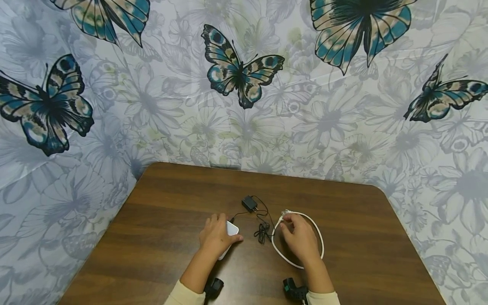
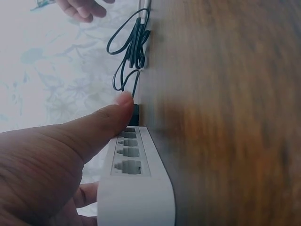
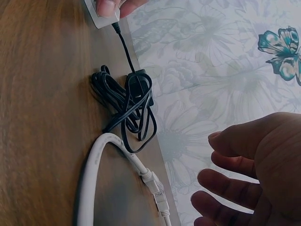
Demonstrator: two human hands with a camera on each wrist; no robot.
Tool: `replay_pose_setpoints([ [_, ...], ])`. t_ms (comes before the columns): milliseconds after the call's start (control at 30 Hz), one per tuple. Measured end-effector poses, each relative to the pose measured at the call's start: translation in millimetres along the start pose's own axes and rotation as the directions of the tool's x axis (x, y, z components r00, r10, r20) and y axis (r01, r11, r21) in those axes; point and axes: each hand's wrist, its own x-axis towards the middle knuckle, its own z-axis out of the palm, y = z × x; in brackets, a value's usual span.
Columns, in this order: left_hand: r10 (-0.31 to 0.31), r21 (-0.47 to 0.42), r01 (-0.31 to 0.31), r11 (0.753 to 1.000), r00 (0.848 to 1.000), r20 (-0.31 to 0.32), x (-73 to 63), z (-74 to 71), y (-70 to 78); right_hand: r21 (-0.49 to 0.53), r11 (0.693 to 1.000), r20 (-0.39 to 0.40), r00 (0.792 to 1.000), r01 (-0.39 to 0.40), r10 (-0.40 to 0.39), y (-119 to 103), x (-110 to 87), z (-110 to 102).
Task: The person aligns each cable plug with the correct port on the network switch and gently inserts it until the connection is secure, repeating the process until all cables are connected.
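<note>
The left hand (image 1: 216, 235) holds a white box (image 2: 134, 197) between thumb and fingers, its thumb stretched along the side that carries a row of sockets (image 2: 129, 151). The box is on the worktop (image 1: 171, 203), about midway between its left and right edges, its length running from the near side towards the far edge. A thin black cord (image 1: 262, 233) enters the end of the box that faces the far edge; its bundled loops lie to the right of the box.

The right hand (image 1: 302, 239) is above the worktop, to the right of the black cord. Its fingers are loosely bent, with thumb and forefinger a little apart, and it holds nothing. Below it lies a white cable (image 3: 91, 179) bent into a ring; the two white plugs (image 3: 161, 202) at its ends meet on the side towards the far edge. The fingertips are near these plugs, with a gap between.

A black power adapter (image 1: 249, 203) lies beyond the box, nearer the far edge, just beside the cord. Each wrist carries a small black camera (image 1: 214, 289) beside a cream sleeve (image 1: 187, 296). Past the far edge, a pale flowered cloth (image 1: 160, 127) with blue butterflies (image 1: 240, 76) covers the background.
</note>
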Motion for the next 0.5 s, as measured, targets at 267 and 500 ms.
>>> replay_pose_setpoints([
  [267, 0.005, 0.006, -0.005, 1.0, 1.0, 0.011, -1.6, -1.5, 0.1, -0.01, 1.0, -0.002, 1.0, -0.006, 0.006, -0.2, -0.7, 0.7],
  [500, 0.019, 0.002, -0.019, 1.0, 0.999, 0.027, -0.8, -2.5, -1.7, -0.021, 0.999, -0.018, 1.0, 0.026, -0.026, 2.7, -0.2, 0.6],
])
